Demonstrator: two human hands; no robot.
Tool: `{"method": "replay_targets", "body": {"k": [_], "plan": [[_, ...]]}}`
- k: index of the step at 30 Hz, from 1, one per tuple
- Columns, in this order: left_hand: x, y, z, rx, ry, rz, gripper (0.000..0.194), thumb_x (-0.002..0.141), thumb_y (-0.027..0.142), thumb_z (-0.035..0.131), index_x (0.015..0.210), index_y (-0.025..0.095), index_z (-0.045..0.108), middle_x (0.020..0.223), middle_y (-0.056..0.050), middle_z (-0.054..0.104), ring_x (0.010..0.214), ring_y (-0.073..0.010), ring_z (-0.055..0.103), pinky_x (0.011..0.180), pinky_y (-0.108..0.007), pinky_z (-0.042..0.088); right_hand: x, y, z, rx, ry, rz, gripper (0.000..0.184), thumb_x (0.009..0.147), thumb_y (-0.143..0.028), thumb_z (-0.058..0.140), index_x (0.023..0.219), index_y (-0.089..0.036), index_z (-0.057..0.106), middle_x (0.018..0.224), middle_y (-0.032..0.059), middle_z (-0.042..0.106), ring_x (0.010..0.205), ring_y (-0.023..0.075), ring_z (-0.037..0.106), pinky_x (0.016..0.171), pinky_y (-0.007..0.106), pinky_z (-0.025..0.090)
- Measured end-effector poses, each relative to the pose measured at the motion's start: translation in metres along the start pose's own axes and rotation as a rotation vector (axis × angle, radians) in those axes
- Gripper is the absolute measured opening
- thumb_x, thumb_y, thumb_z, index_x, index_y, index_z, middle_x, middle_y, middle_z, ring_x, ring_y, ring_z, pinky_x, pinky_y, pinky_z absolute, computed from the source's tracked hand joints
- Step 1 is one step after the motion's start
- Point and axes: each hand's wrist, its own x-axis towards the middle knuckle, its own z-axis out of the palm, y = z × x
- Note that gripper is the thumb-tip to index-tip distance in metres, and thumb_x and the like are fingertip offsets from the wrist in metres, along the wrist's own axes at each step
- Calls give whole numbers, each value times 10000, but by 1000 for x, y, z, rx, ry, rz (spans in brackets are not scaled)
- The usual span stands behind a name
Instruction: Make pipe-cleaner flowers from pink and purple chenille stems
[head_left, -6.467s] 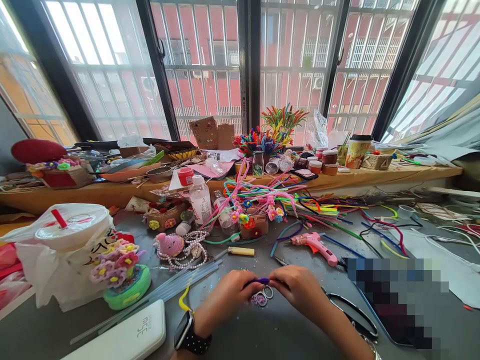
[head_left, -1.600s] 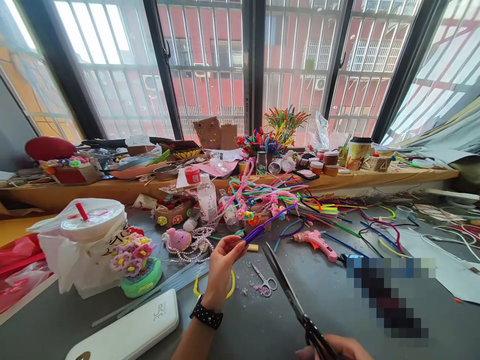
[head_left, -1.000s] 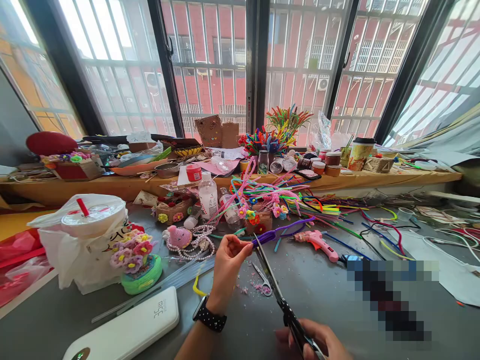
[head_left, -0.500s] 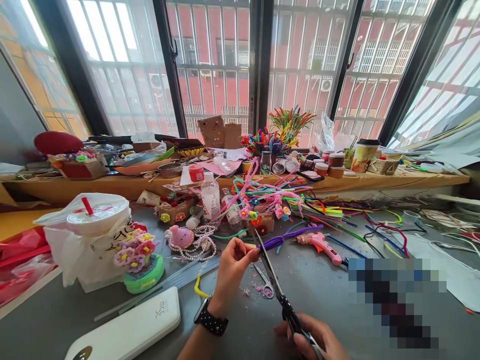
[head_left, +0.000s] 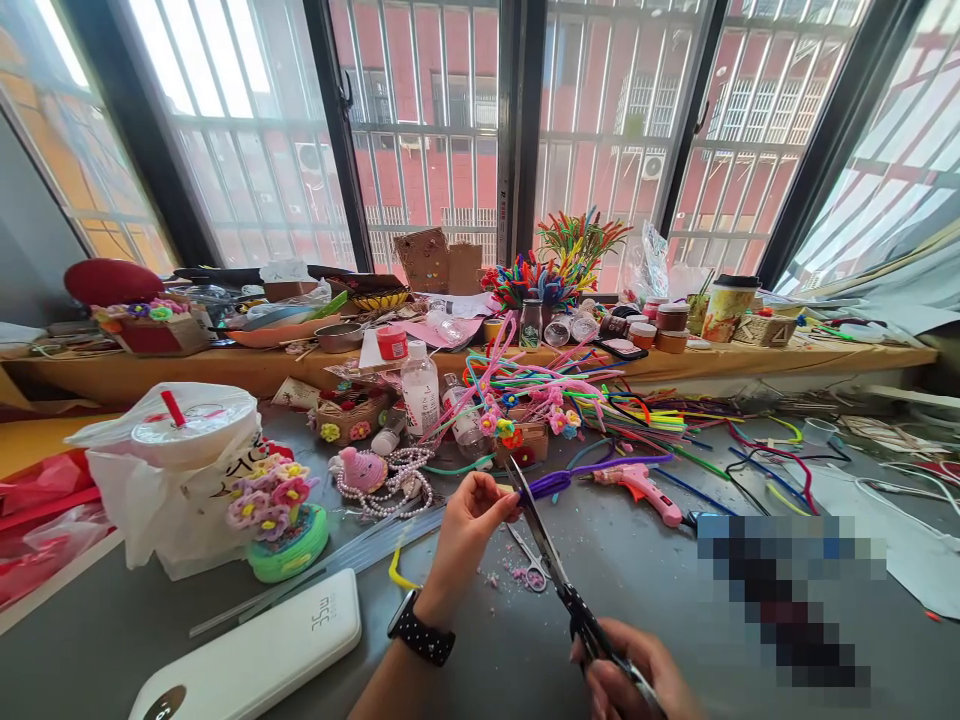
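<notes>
Between thumb and fingertips, my left hand (head_left: 474,518) pinches one end of a purple pipe cleaner (head_left: 551,487). Its looped, bunched part points right, and a long single tail runs on toward the pink glue gun (head_left: 645,488). My right hand (head_left: 630,668) grips a pair of black-handled scissors (head_left: 564,580), whose blades point up and left. The blade tips lie at the purple loops, close by my left fingertips; whether they touch the pipe cleaner I cannot tell. Below my left fingers, a small pair of scissors (head_left: 529,560) rests on the table among pink fuzz scraps.
A white power bank (head_left: 255,655) lies at front left, near a crocheted flower pot (head_left: 286,540) and a bagged cup (head_left: 191,440). Behind my hands are pearl strings (head_left: 409,480), bottles (head_left: 420,390) and heaped pipe cleaners (head_left: 525,375). A yellow piece (head_left: 401,572) lies left of my wrist.
The purple tail has swung lower and reaches farther right. My right hand and the scissor handles have shifted slightly right, while my left hand has barely moved.
</notes>
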Motion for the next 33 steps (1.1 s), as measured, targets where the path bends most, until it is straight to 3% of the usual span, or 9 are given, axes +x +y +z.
{"method": "replay_targets", "body": {"k": [6,11,23,33], "plan": [[-4,-2,2,351,28,125,210,745,371,491,677,174,465,549,45,472,494,-95,458,481,-205,357,-2,-11,8,-156,60,-8,472,572,-590,565,703,-145,482,533,-42,365,440,59,341,414,180,276],[-10,-4,5,673,89,235,358,843,365,277,550,196,394,492,40,410,464,-112,389,482,-225,285,-3,-5,10,-226,98,-16,464,559,-579,572,692,-141,495,580,-28,355,491,75,340,438,187,293],[-12,-11,8,772,102,315,279,835,305,318,582,209,387,494,48,383,450,-116,347,472,-225,239,0,-3,15,-271,81,-48,491,607,-629,484,714,-150,461,568,-30,341,474,77,351,413,179,294],[-14,-11,9,848,-8,363,261,825,266,343,579,200,397,509,43,392,459,-112,330,472,-225,228,4,-12,11,-192,-4,-110,558,588,-695,439,723,-153,441,521,-48,347,451,72,343,480,206,356]]}}
